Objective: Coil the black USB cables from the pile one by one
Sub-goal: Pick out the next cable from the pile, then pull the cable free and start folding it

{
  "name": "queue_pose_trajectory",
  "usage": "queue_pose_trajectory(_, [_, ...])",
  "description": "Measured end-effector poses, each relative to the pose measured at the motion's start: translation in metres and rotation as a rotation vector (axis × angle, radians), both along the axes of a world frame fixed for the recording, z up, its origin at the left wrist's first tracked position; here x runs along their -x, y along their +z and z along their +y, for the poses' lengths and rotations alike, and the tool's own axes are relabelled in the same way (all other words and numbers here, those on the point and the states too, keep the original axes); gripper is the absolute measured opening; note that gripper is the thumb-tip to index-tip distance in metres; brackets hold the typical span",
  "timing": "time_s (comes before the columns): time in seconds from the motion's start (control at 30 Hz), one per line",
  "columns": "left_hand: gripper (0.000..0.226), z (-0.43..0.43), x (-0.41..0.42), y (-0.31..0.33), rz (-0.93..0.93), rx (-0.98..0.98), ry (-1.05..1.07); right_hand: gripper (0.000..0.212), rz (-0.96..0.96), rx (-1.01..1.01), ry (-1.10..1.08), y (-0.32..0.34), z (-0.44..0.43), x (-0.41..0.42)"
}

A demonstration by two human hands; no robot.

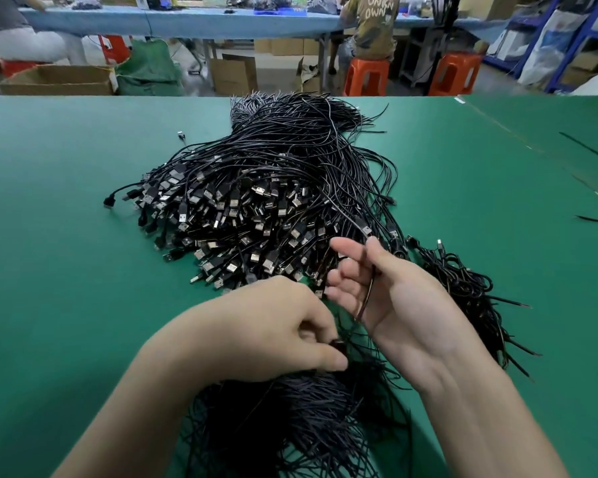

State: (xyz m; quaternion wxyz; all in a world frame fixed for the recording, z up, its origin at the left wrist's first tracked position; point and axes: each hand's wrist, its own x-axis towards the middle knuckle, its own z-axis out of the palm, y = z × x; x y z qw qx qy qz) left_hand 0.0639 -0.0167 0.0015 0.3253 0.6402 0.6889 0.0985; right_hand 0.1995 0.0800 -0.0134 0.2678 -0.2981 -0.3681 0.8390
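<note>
1. Nearest: a loose bundle of black cable tails [290, 419] lies at the table edge, under both forearms.
2. Left hand [273, 332]: fingers curled, thumb and fingertips pinching a small black cable section just above that bundle. Can't tell if it is a started coil or just an end.
3. Right hand [394, 298]: palm up, fingers loosely spread. One black USB cable [367, 294] runs across the palm, caught under the thumb. Its USB-A plug [364, 226] sticks out just past the thumb tip, over the pile's near edge.
4. Judgement: one cable is singled out and the wrap is barely begun.
5. Done so far: a small heap of coiled cables [463, 284] just right of the right hand.
6. Left: the main pile [256, 208], centre table, plug ends towards the person, still large. Task looks early.
7. Surface: green table mat [66, 236]; a few stray cables far right.
8. Room: cardboard boxes [56, 79], orange stools [366, 77], a seated person [373, 29] at a long blue table [187, 20], blue shelving [567, 39] at right.
</note>
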Motion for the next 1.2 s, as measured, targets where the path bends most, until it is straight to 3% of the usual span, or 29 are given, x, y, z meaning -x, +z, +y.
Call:
queue_pose_trajectory(0.13, [0.031, -0.004, 0.018, -0.005, 0.068, -0.085, 0.149, 0.033, 0.140, 0.166, 0.010, 0.007, 0.003, -0.007])
queue_pose_trajectory(0.23, [0.074, -0.008, 0.027, -0.002, 0.114, -0.299, 0.120, 0.032, 0.156, 0.147, 0.070, 0.009, -0.001, -0.007])
queue_pose_trajectory(0.33, [0.111, -0.009, 0.032, 0.002, 0.021, -0.341, 0.085, 0.034, 0.122, 0.075, 0.114, 0.011, -0.008, -0.004])
queue_pose_trajectory(0.4, [0.100, -0.004, 0.032, 0.005, -0.027, -0.337, 0.042, 0.037, 0.136, 0.040, 0.196, 0.013, -0.013, -0.003])
queue_pose_trajectory(0.47, [0.071, 0.009, 0.032, 0.007, -0.060, -0.351, 0.011, 0.040, 0.174, 0.007, 0.327, 0.015, -0.017, -0.005])
queue_pose_trajectory(0.53, [0.072, 0.016, 0.031, 0.006, -0.113, -0.386, 0.002, 0.042, 0.214, -0.025, 0.481, 0.018, -0.021, -0.006])
queue_pose_trajectory(0.6, [0.064, 0.015, 0.032, 0.005, -0.026, -0.430, 0.023, 0.041, 0.242, -0.076, 0.610, 0.021, -0.026, -0.006])
queue_pose_trajectory(0.7, [0.034, -0.004, 0.037, 0.006, -0.052, -0.743, 0.121, 0.042, 0.174, -0.241, 0.687, 0.024, -0.033, -0.006])
queue_pose_trajectory(0.83, [0.026, -0.018, 0.053, 0.015, 0.001, -1.057, 0.239, 0.047, -0.052, -0.483, 0.644, 0.021, -0.030, -0.010])
queue_pose_trajectory(0.9, [0.028, -0.016, 0.057, 0.014, 0.035, -1.040, 0.249, 0.046, 0.025, -0.420, 0.669, 0.023, -0.026, -0.011])
queue_pose_trajectory(1.0, [0.030, -0.013, 0.045, 0.007, 0.046, -0.763, 0.183, 0.040, 0.263, -0.257, 0.569, 0.028, -0.020, -0.013])
queue_pose_trajectory(1.1, [0.031, -0.006, 0.018, 0.006, -0.006, -0.412, 0.071, 0.036, 0.318, -0.349, 0.221, 0.026, -0.012, -0.014])
queue_pose_trajectory(1.2, [0.033, 0.000, -0.008, 0.005, 0.051, -0.354, -0.006, 0.038, 0.275, -0.493, -0.075, 0.019, -0.007, -0.013])
